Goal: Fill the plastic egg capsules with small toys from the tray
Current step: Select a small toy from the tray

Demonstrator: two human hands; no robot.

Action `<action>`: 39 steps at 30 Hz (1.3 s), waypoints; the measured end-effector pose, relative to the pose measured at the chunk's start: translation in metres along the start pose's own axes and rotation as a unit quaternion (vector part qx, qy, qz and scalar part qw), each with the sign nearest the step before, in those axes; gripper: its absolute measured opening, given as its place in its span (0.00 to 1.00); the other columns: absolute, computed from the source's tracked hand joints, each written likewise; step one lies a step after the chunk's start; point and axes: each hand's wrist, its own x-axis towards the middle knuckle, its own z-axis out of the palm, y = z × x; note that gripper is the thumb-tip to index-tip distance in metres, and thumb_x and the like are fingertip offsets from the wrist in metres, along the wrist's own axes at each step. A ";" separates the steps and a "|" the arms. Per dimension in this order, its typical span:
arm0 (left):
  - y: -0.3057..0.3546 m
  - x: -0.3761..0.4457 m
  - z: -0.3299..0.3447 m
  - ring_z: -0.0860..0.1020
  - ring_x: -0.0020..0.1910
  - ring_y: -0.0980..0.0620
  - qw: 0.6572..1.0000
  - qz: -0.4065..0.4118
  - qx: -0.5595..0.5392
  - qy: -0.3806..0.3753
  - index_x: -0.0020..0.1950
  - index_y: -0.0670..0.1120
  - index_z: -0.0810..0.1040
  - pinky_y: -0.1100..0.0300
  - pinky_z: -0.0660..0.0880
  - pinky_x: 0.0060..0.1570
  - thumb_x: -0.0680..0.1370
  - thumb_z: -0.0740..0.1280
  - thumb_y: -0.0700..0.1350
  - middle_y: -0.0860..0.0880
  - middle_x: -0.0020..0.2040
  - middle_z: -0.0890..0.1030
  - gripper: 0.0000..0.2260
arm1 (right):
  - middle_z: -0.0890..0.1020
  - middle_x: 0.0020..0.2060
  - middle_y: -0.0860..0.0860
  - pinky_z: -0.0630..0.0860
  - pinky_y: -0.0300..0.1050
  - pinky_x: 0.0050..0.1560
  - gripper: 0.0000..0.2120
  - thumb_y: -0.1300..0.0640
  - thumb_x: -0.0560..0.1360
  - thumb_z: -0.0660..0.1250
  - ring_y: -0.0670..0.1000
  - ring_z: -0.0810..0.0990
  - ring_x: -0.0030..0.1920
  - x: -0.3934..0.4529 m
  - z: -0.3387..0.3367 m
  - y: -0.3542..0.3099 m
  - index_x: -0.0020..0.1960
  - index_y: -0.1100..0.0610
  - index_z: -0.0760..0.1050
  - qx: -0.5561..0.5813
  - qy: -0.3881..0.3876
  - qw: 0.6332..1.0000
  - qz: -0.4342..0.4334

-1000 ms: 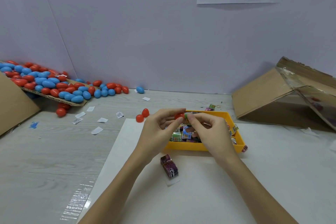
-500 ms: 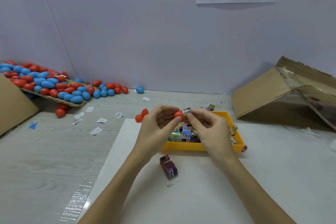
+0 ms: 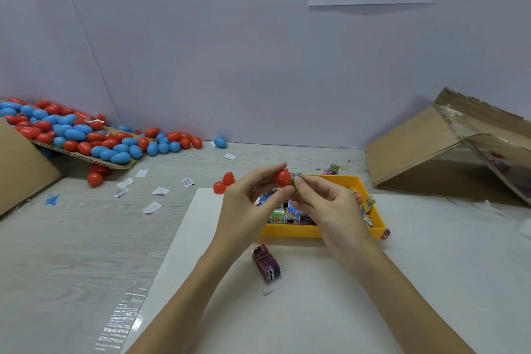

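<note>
My left hand (image 3: pixel 247 204) pinches a red egg capsule half (image 3: pixel 283 177) between thumb and fingers, above the yellow tray (image 3: pixel 290 231). My right hand (image 3: pixel 327 207) pinches a small green-and-white packaged toy (image 3: pixel 296 177) against the capsule's open side. The tray holds several small colourful toy packets (image 3: pixel 287 214). Two more red capsule halves (image 3: pixel 223 183) lie on the table just left of my left hand. A purple toy packet (image 3: pixel 266 263) lies on the white sheet in front of the tray.
A heap of red and blue egg capsules (image 3: pixel 80 135) spills from a cardboard flap at the far left. An open cardboard box (image 3: pixel 448 152) lies at the right. Paper scraps (image 3: pixel 152 207) are scattered on the grey table. A white sheet (image 3: pixel 316 310) lies under the tray.
Both hands have risen slightly above the tray. The toy packet has been pressed closer into the red capsule half.
</note>
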 end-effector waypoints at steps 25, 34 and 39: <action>0.000 0.002 -0.001 0.83 0.58 0.55 1.000 0.006 0.018 -0.010 0.62 0.49 0.85 0.66 0.76 0.60 0.74 0.77 0.41 0.55 0.55 0.87 0.17 | 0.86 0.54 0.62 0.85 0.48 0.52 0.13 0.54 0.69 0.77 0.56 0.87 0.54 -0.004 0.004 -0.017 0.50 0.62 0.87 0.270 -0.070 0.925 0.257; 0.002 0.003 -0.004 0.84 0.57 0.57 1.000 -0.013 -0.007 -0.011 0.60 0.46 0.86 0.70 0.75 0.57 0.73 0.77 0.37 0.55 0.53 0.88 0.16 | 0.86 0.53 0.63 0.85 0.48 0.54 0.19 0.55 0.70 0.77 0.57 0.87 0.54 -0.005 0.005 -0.016 0.57 0.63 0.83 0.264 -0.067 0.927 0.258; 0.000 0.002 -0.006 0.84 0.57 0.58 1.000 -0.007 -0.002 -0.012 0.59 0.43 0.86 0.73 0.73 0.58 0.73 0.77 0.38 0.55 0.53 0.88 0.15 | 0.86 0.53 0.64 0.85 0.48 0.52 0.18 0.54 0.70 0.77 0.57 0.87 0.54 -0.006 0.006 -0.016 0.56 0.63 0.84 0.255 -0.064 0.931 0.254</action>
